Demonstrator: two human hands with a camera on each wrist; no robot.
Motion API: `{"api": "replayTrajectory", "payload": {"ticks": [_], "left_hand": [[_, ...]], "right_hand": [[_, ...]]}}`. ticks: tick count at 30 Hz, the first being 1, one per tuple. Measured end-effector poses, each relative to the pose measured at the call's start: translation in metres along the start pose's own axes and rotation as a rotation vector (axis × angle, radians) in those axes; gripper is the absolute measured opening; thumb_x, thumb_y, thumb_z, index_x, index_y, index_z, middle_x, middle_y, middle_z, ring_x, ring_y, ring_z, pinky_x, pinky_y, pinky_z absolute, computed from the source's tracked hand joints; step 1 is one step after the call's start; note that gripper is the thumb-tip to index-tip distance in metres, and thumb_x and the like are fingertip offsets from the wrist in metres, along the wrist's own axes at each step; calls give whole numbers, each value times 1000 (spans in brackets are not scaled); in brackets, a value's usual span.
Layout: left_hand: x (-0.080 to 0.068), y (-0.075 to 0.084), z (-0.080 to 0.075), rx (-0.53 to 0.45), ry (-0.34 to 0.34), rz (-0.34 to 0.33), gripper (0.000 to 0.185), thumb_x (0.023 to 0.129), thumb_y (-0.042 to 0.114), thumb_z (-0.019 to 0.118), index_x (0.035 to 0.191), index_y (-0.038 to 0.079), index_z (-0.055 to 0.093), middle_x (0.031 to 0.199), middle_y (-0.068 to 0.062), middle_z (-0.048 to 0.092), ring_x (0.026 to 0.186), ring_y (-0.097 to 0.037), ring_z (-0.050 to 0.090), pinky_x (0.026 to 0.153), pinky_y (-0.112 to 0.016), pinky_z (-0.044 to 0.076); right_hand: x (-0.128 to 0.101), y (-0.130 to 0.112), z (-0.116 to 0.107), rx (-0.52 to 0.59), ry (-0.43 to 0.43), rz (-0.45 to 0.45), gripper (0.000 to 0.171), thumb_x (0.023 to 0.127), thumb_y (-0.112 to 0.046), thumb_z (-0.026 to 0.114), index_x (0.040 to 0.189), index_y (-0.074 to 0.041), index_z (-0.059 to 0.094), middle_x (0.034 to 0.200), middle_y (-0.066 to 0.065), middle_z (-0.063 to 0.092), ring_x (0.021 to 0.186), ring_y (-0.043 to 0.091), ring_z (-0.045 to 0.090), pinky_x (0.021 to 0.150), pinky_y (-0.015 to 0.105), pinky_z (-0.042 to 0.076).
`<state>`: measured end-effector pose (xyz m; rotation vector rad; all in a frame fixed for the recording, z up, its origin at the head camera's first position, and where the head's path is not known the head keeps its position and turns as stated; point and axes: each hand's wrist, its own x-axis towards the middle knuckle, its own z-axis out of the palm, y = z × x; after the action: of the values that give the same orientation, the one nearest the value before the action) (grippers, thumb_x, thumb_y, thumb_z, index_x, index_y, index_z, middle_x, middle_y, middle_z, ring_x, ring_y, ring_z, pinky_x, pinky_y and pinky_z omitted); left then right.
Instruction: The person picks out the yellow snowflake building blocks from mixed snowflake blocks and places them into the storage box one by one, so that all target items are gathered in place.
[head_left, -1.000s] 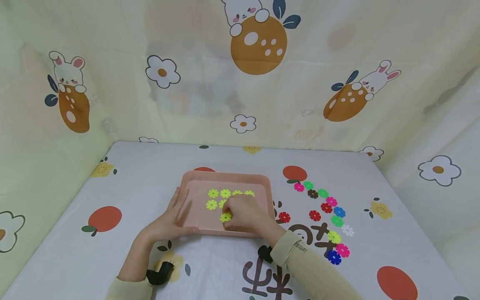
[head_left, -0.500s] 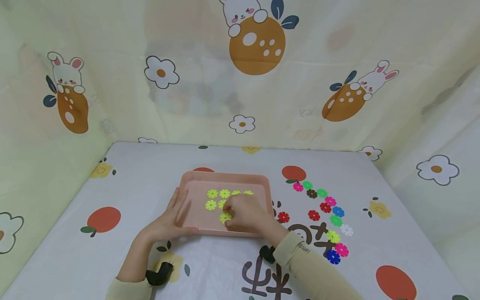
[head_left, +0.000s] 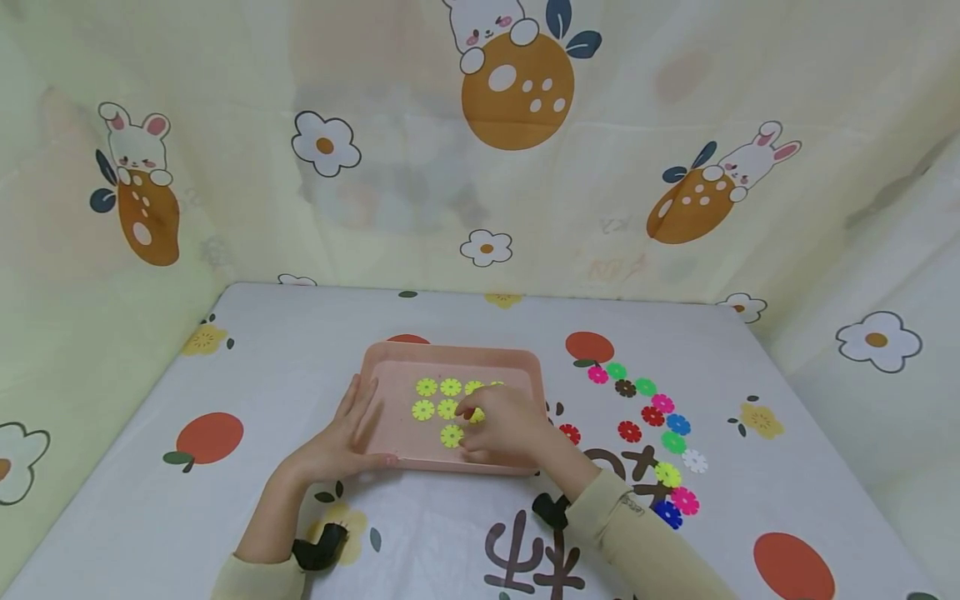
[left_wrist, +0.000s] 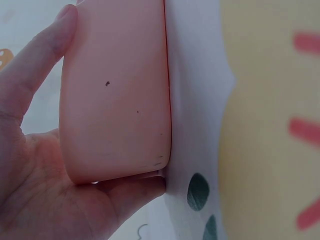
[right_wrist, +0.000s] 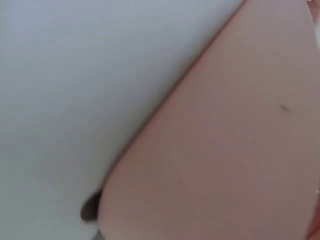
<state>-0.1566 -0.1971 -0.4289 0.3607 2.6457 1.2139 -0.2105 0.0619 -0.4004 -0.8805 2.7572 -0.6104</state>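
A shallow pink tray (head_left: 397,425) lies on the table, holding several yellow-green flower-shaped pieces (head_left: 426,387) in rough rows. At its front left corner my left hand (head_left: 333,442) holds the tray, thumb at the front rim and fingers along the left side; the left wrist view has the thumb (left_wrist: 47,45) reaching up to the rim of the tray wall (left_wrist: 117,100). My right hand (head_left: 502,425) is over the tray's right half, thumb and index finger parted beside the frontmost yellow-green piece (head_left: 452,436). It partly covers other pieces. The right wrist view mostly shows the tray's outer wall (right_wrist: 210,130).
Right of the tray, loose flower pieces in several colours curve across the printed cloth (head_left: 285,350), among them a blue one (head_left: 668,514), a white one (head_left: 695,461) and a brown one (head_left: 626,389). A patterned curtain (head_left: 405,192) stands behind the table.
My right hand has drawn back slightly to the right, its fingers coming off the frontmost yellow-green piece, which stays in the tray. The left hand and tray have not moved.
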Motion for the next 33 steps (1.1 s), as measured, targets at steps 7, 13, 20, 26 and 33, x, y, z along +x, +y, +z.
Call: {"api": "replayTrajectory", "payload": {"ticks": [7,13,20,26,33], "left_hand": [[0,-1,0,-1,-2,-5,112,71,44,75,147,26,-5,150,-14,-19,135,-42,-4,97,-65,20],[2,-2,0,-2,-2,-8,113,71,45,75,147,26,-5,150,-12,-20,136,-39,-5,98,-64,20],[2,-2,1,0,-3,-17,113,70,46,75,147,29,-6,150,-11,-20,136,-39,-6,99,-64,18],[1,-1,1,4,2,-25,113,70,45,75,147,29,-6,150,-11,-19,136,-38,-6,99,-64,19],[1,1,1,9,2,-21,113,70,45,75,147,27,-5,150,-13,-18,136,-39,-6,98,-64,19]], "right_hand": [[-12,2,-14,6,31,-23,32,72,-26,74,103,-15,70,89,-4,66,85,17,57,62,26,45],[-20,9,-20,-20,53,-5,33,72,-29,75,103,-17,70,91,-4,66,81,17,57,51,24,42],[-32,13,-29,-25,84,25,36,71,-35,75,105,-21,70,86,-9,64,59,11,47,49,25,38],[-47,18,-39,10,101,87,40,70,-36,76,105,-20,69,81,-11,60,62,12,47,51,27,40],[-64,35,-49,-47,145,32,45,70,-36,77,110,-17,67,86,-10,63,67,11,49,51,23,42]]}}
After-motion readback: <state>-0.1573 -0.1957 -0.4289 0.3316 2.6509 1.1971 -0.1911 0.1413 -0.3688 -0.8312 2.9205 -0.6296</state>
